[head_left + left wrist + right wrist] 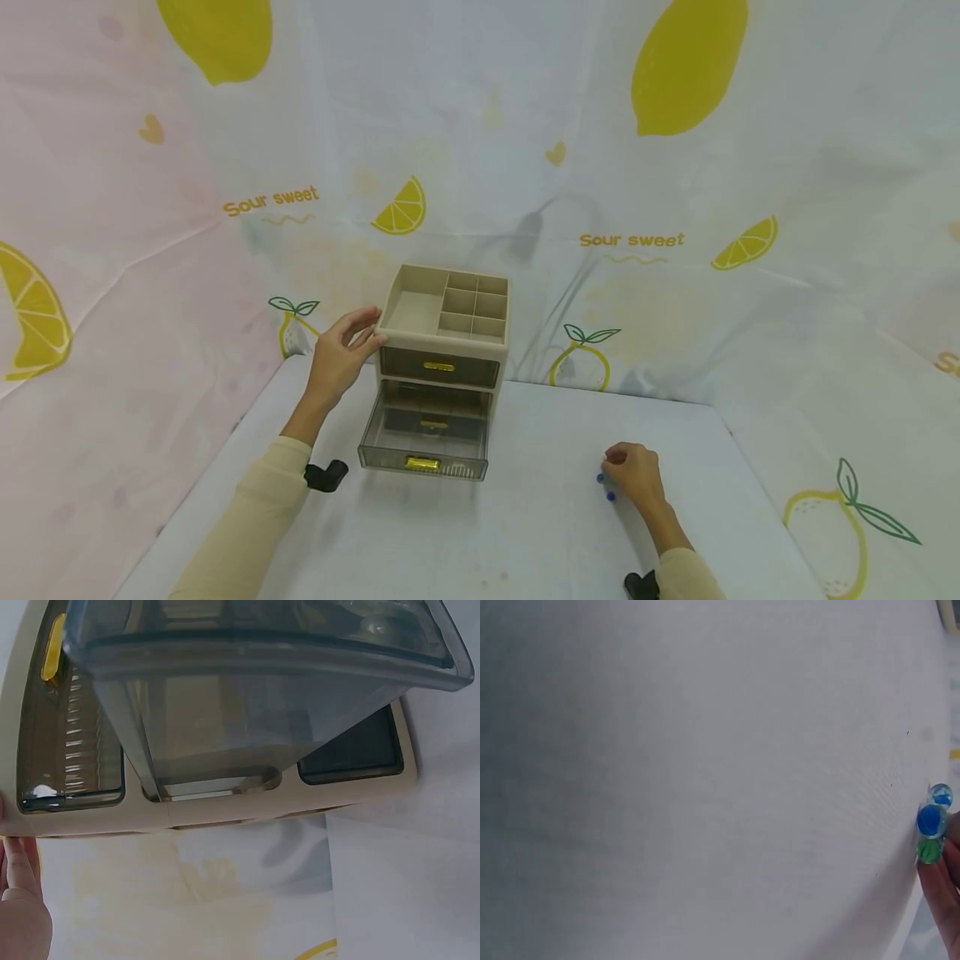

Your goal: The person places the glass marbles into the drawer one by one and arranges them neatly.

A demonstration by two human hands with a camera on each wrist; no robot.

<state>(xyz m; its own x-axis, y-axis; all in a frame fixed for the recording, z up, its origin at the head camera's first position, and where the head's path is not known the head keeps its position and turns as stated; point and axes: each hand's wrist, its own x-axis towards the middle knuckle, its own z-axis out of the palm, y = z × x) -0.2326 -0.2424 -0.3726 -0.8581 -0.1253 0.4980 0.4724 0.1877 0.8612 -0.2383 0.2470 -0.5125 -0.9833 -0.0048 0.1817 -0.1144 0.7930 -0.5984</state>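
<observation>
A beige desktop drawer organizer (442, 342) stands left of centre on the table, its lower clear drawer (423, 442) pulled out. My left hand (341, 354) grips the organizer's upper left edge, thumb at the front corner and fingers along the side. In the left wrist view, part of that hand (22, 900) shows at the left edge beside the beige frame (150, 817). At the right, my right hand (636, 477) pinches a green marble (930, 850) low over the table. Two blue marbles (601, 478) (611, 497) lie close by its fingertips.
The organizer's top has one large compartment (412, 308) and several small ones. Its upper drawer (438, 367) is closed. A white table (540, 517) meets a lemon-print cloth (465, 167) behind and at the sides. Black wrist-camera mounts (327, 476) sit at both wrists.
</observation>
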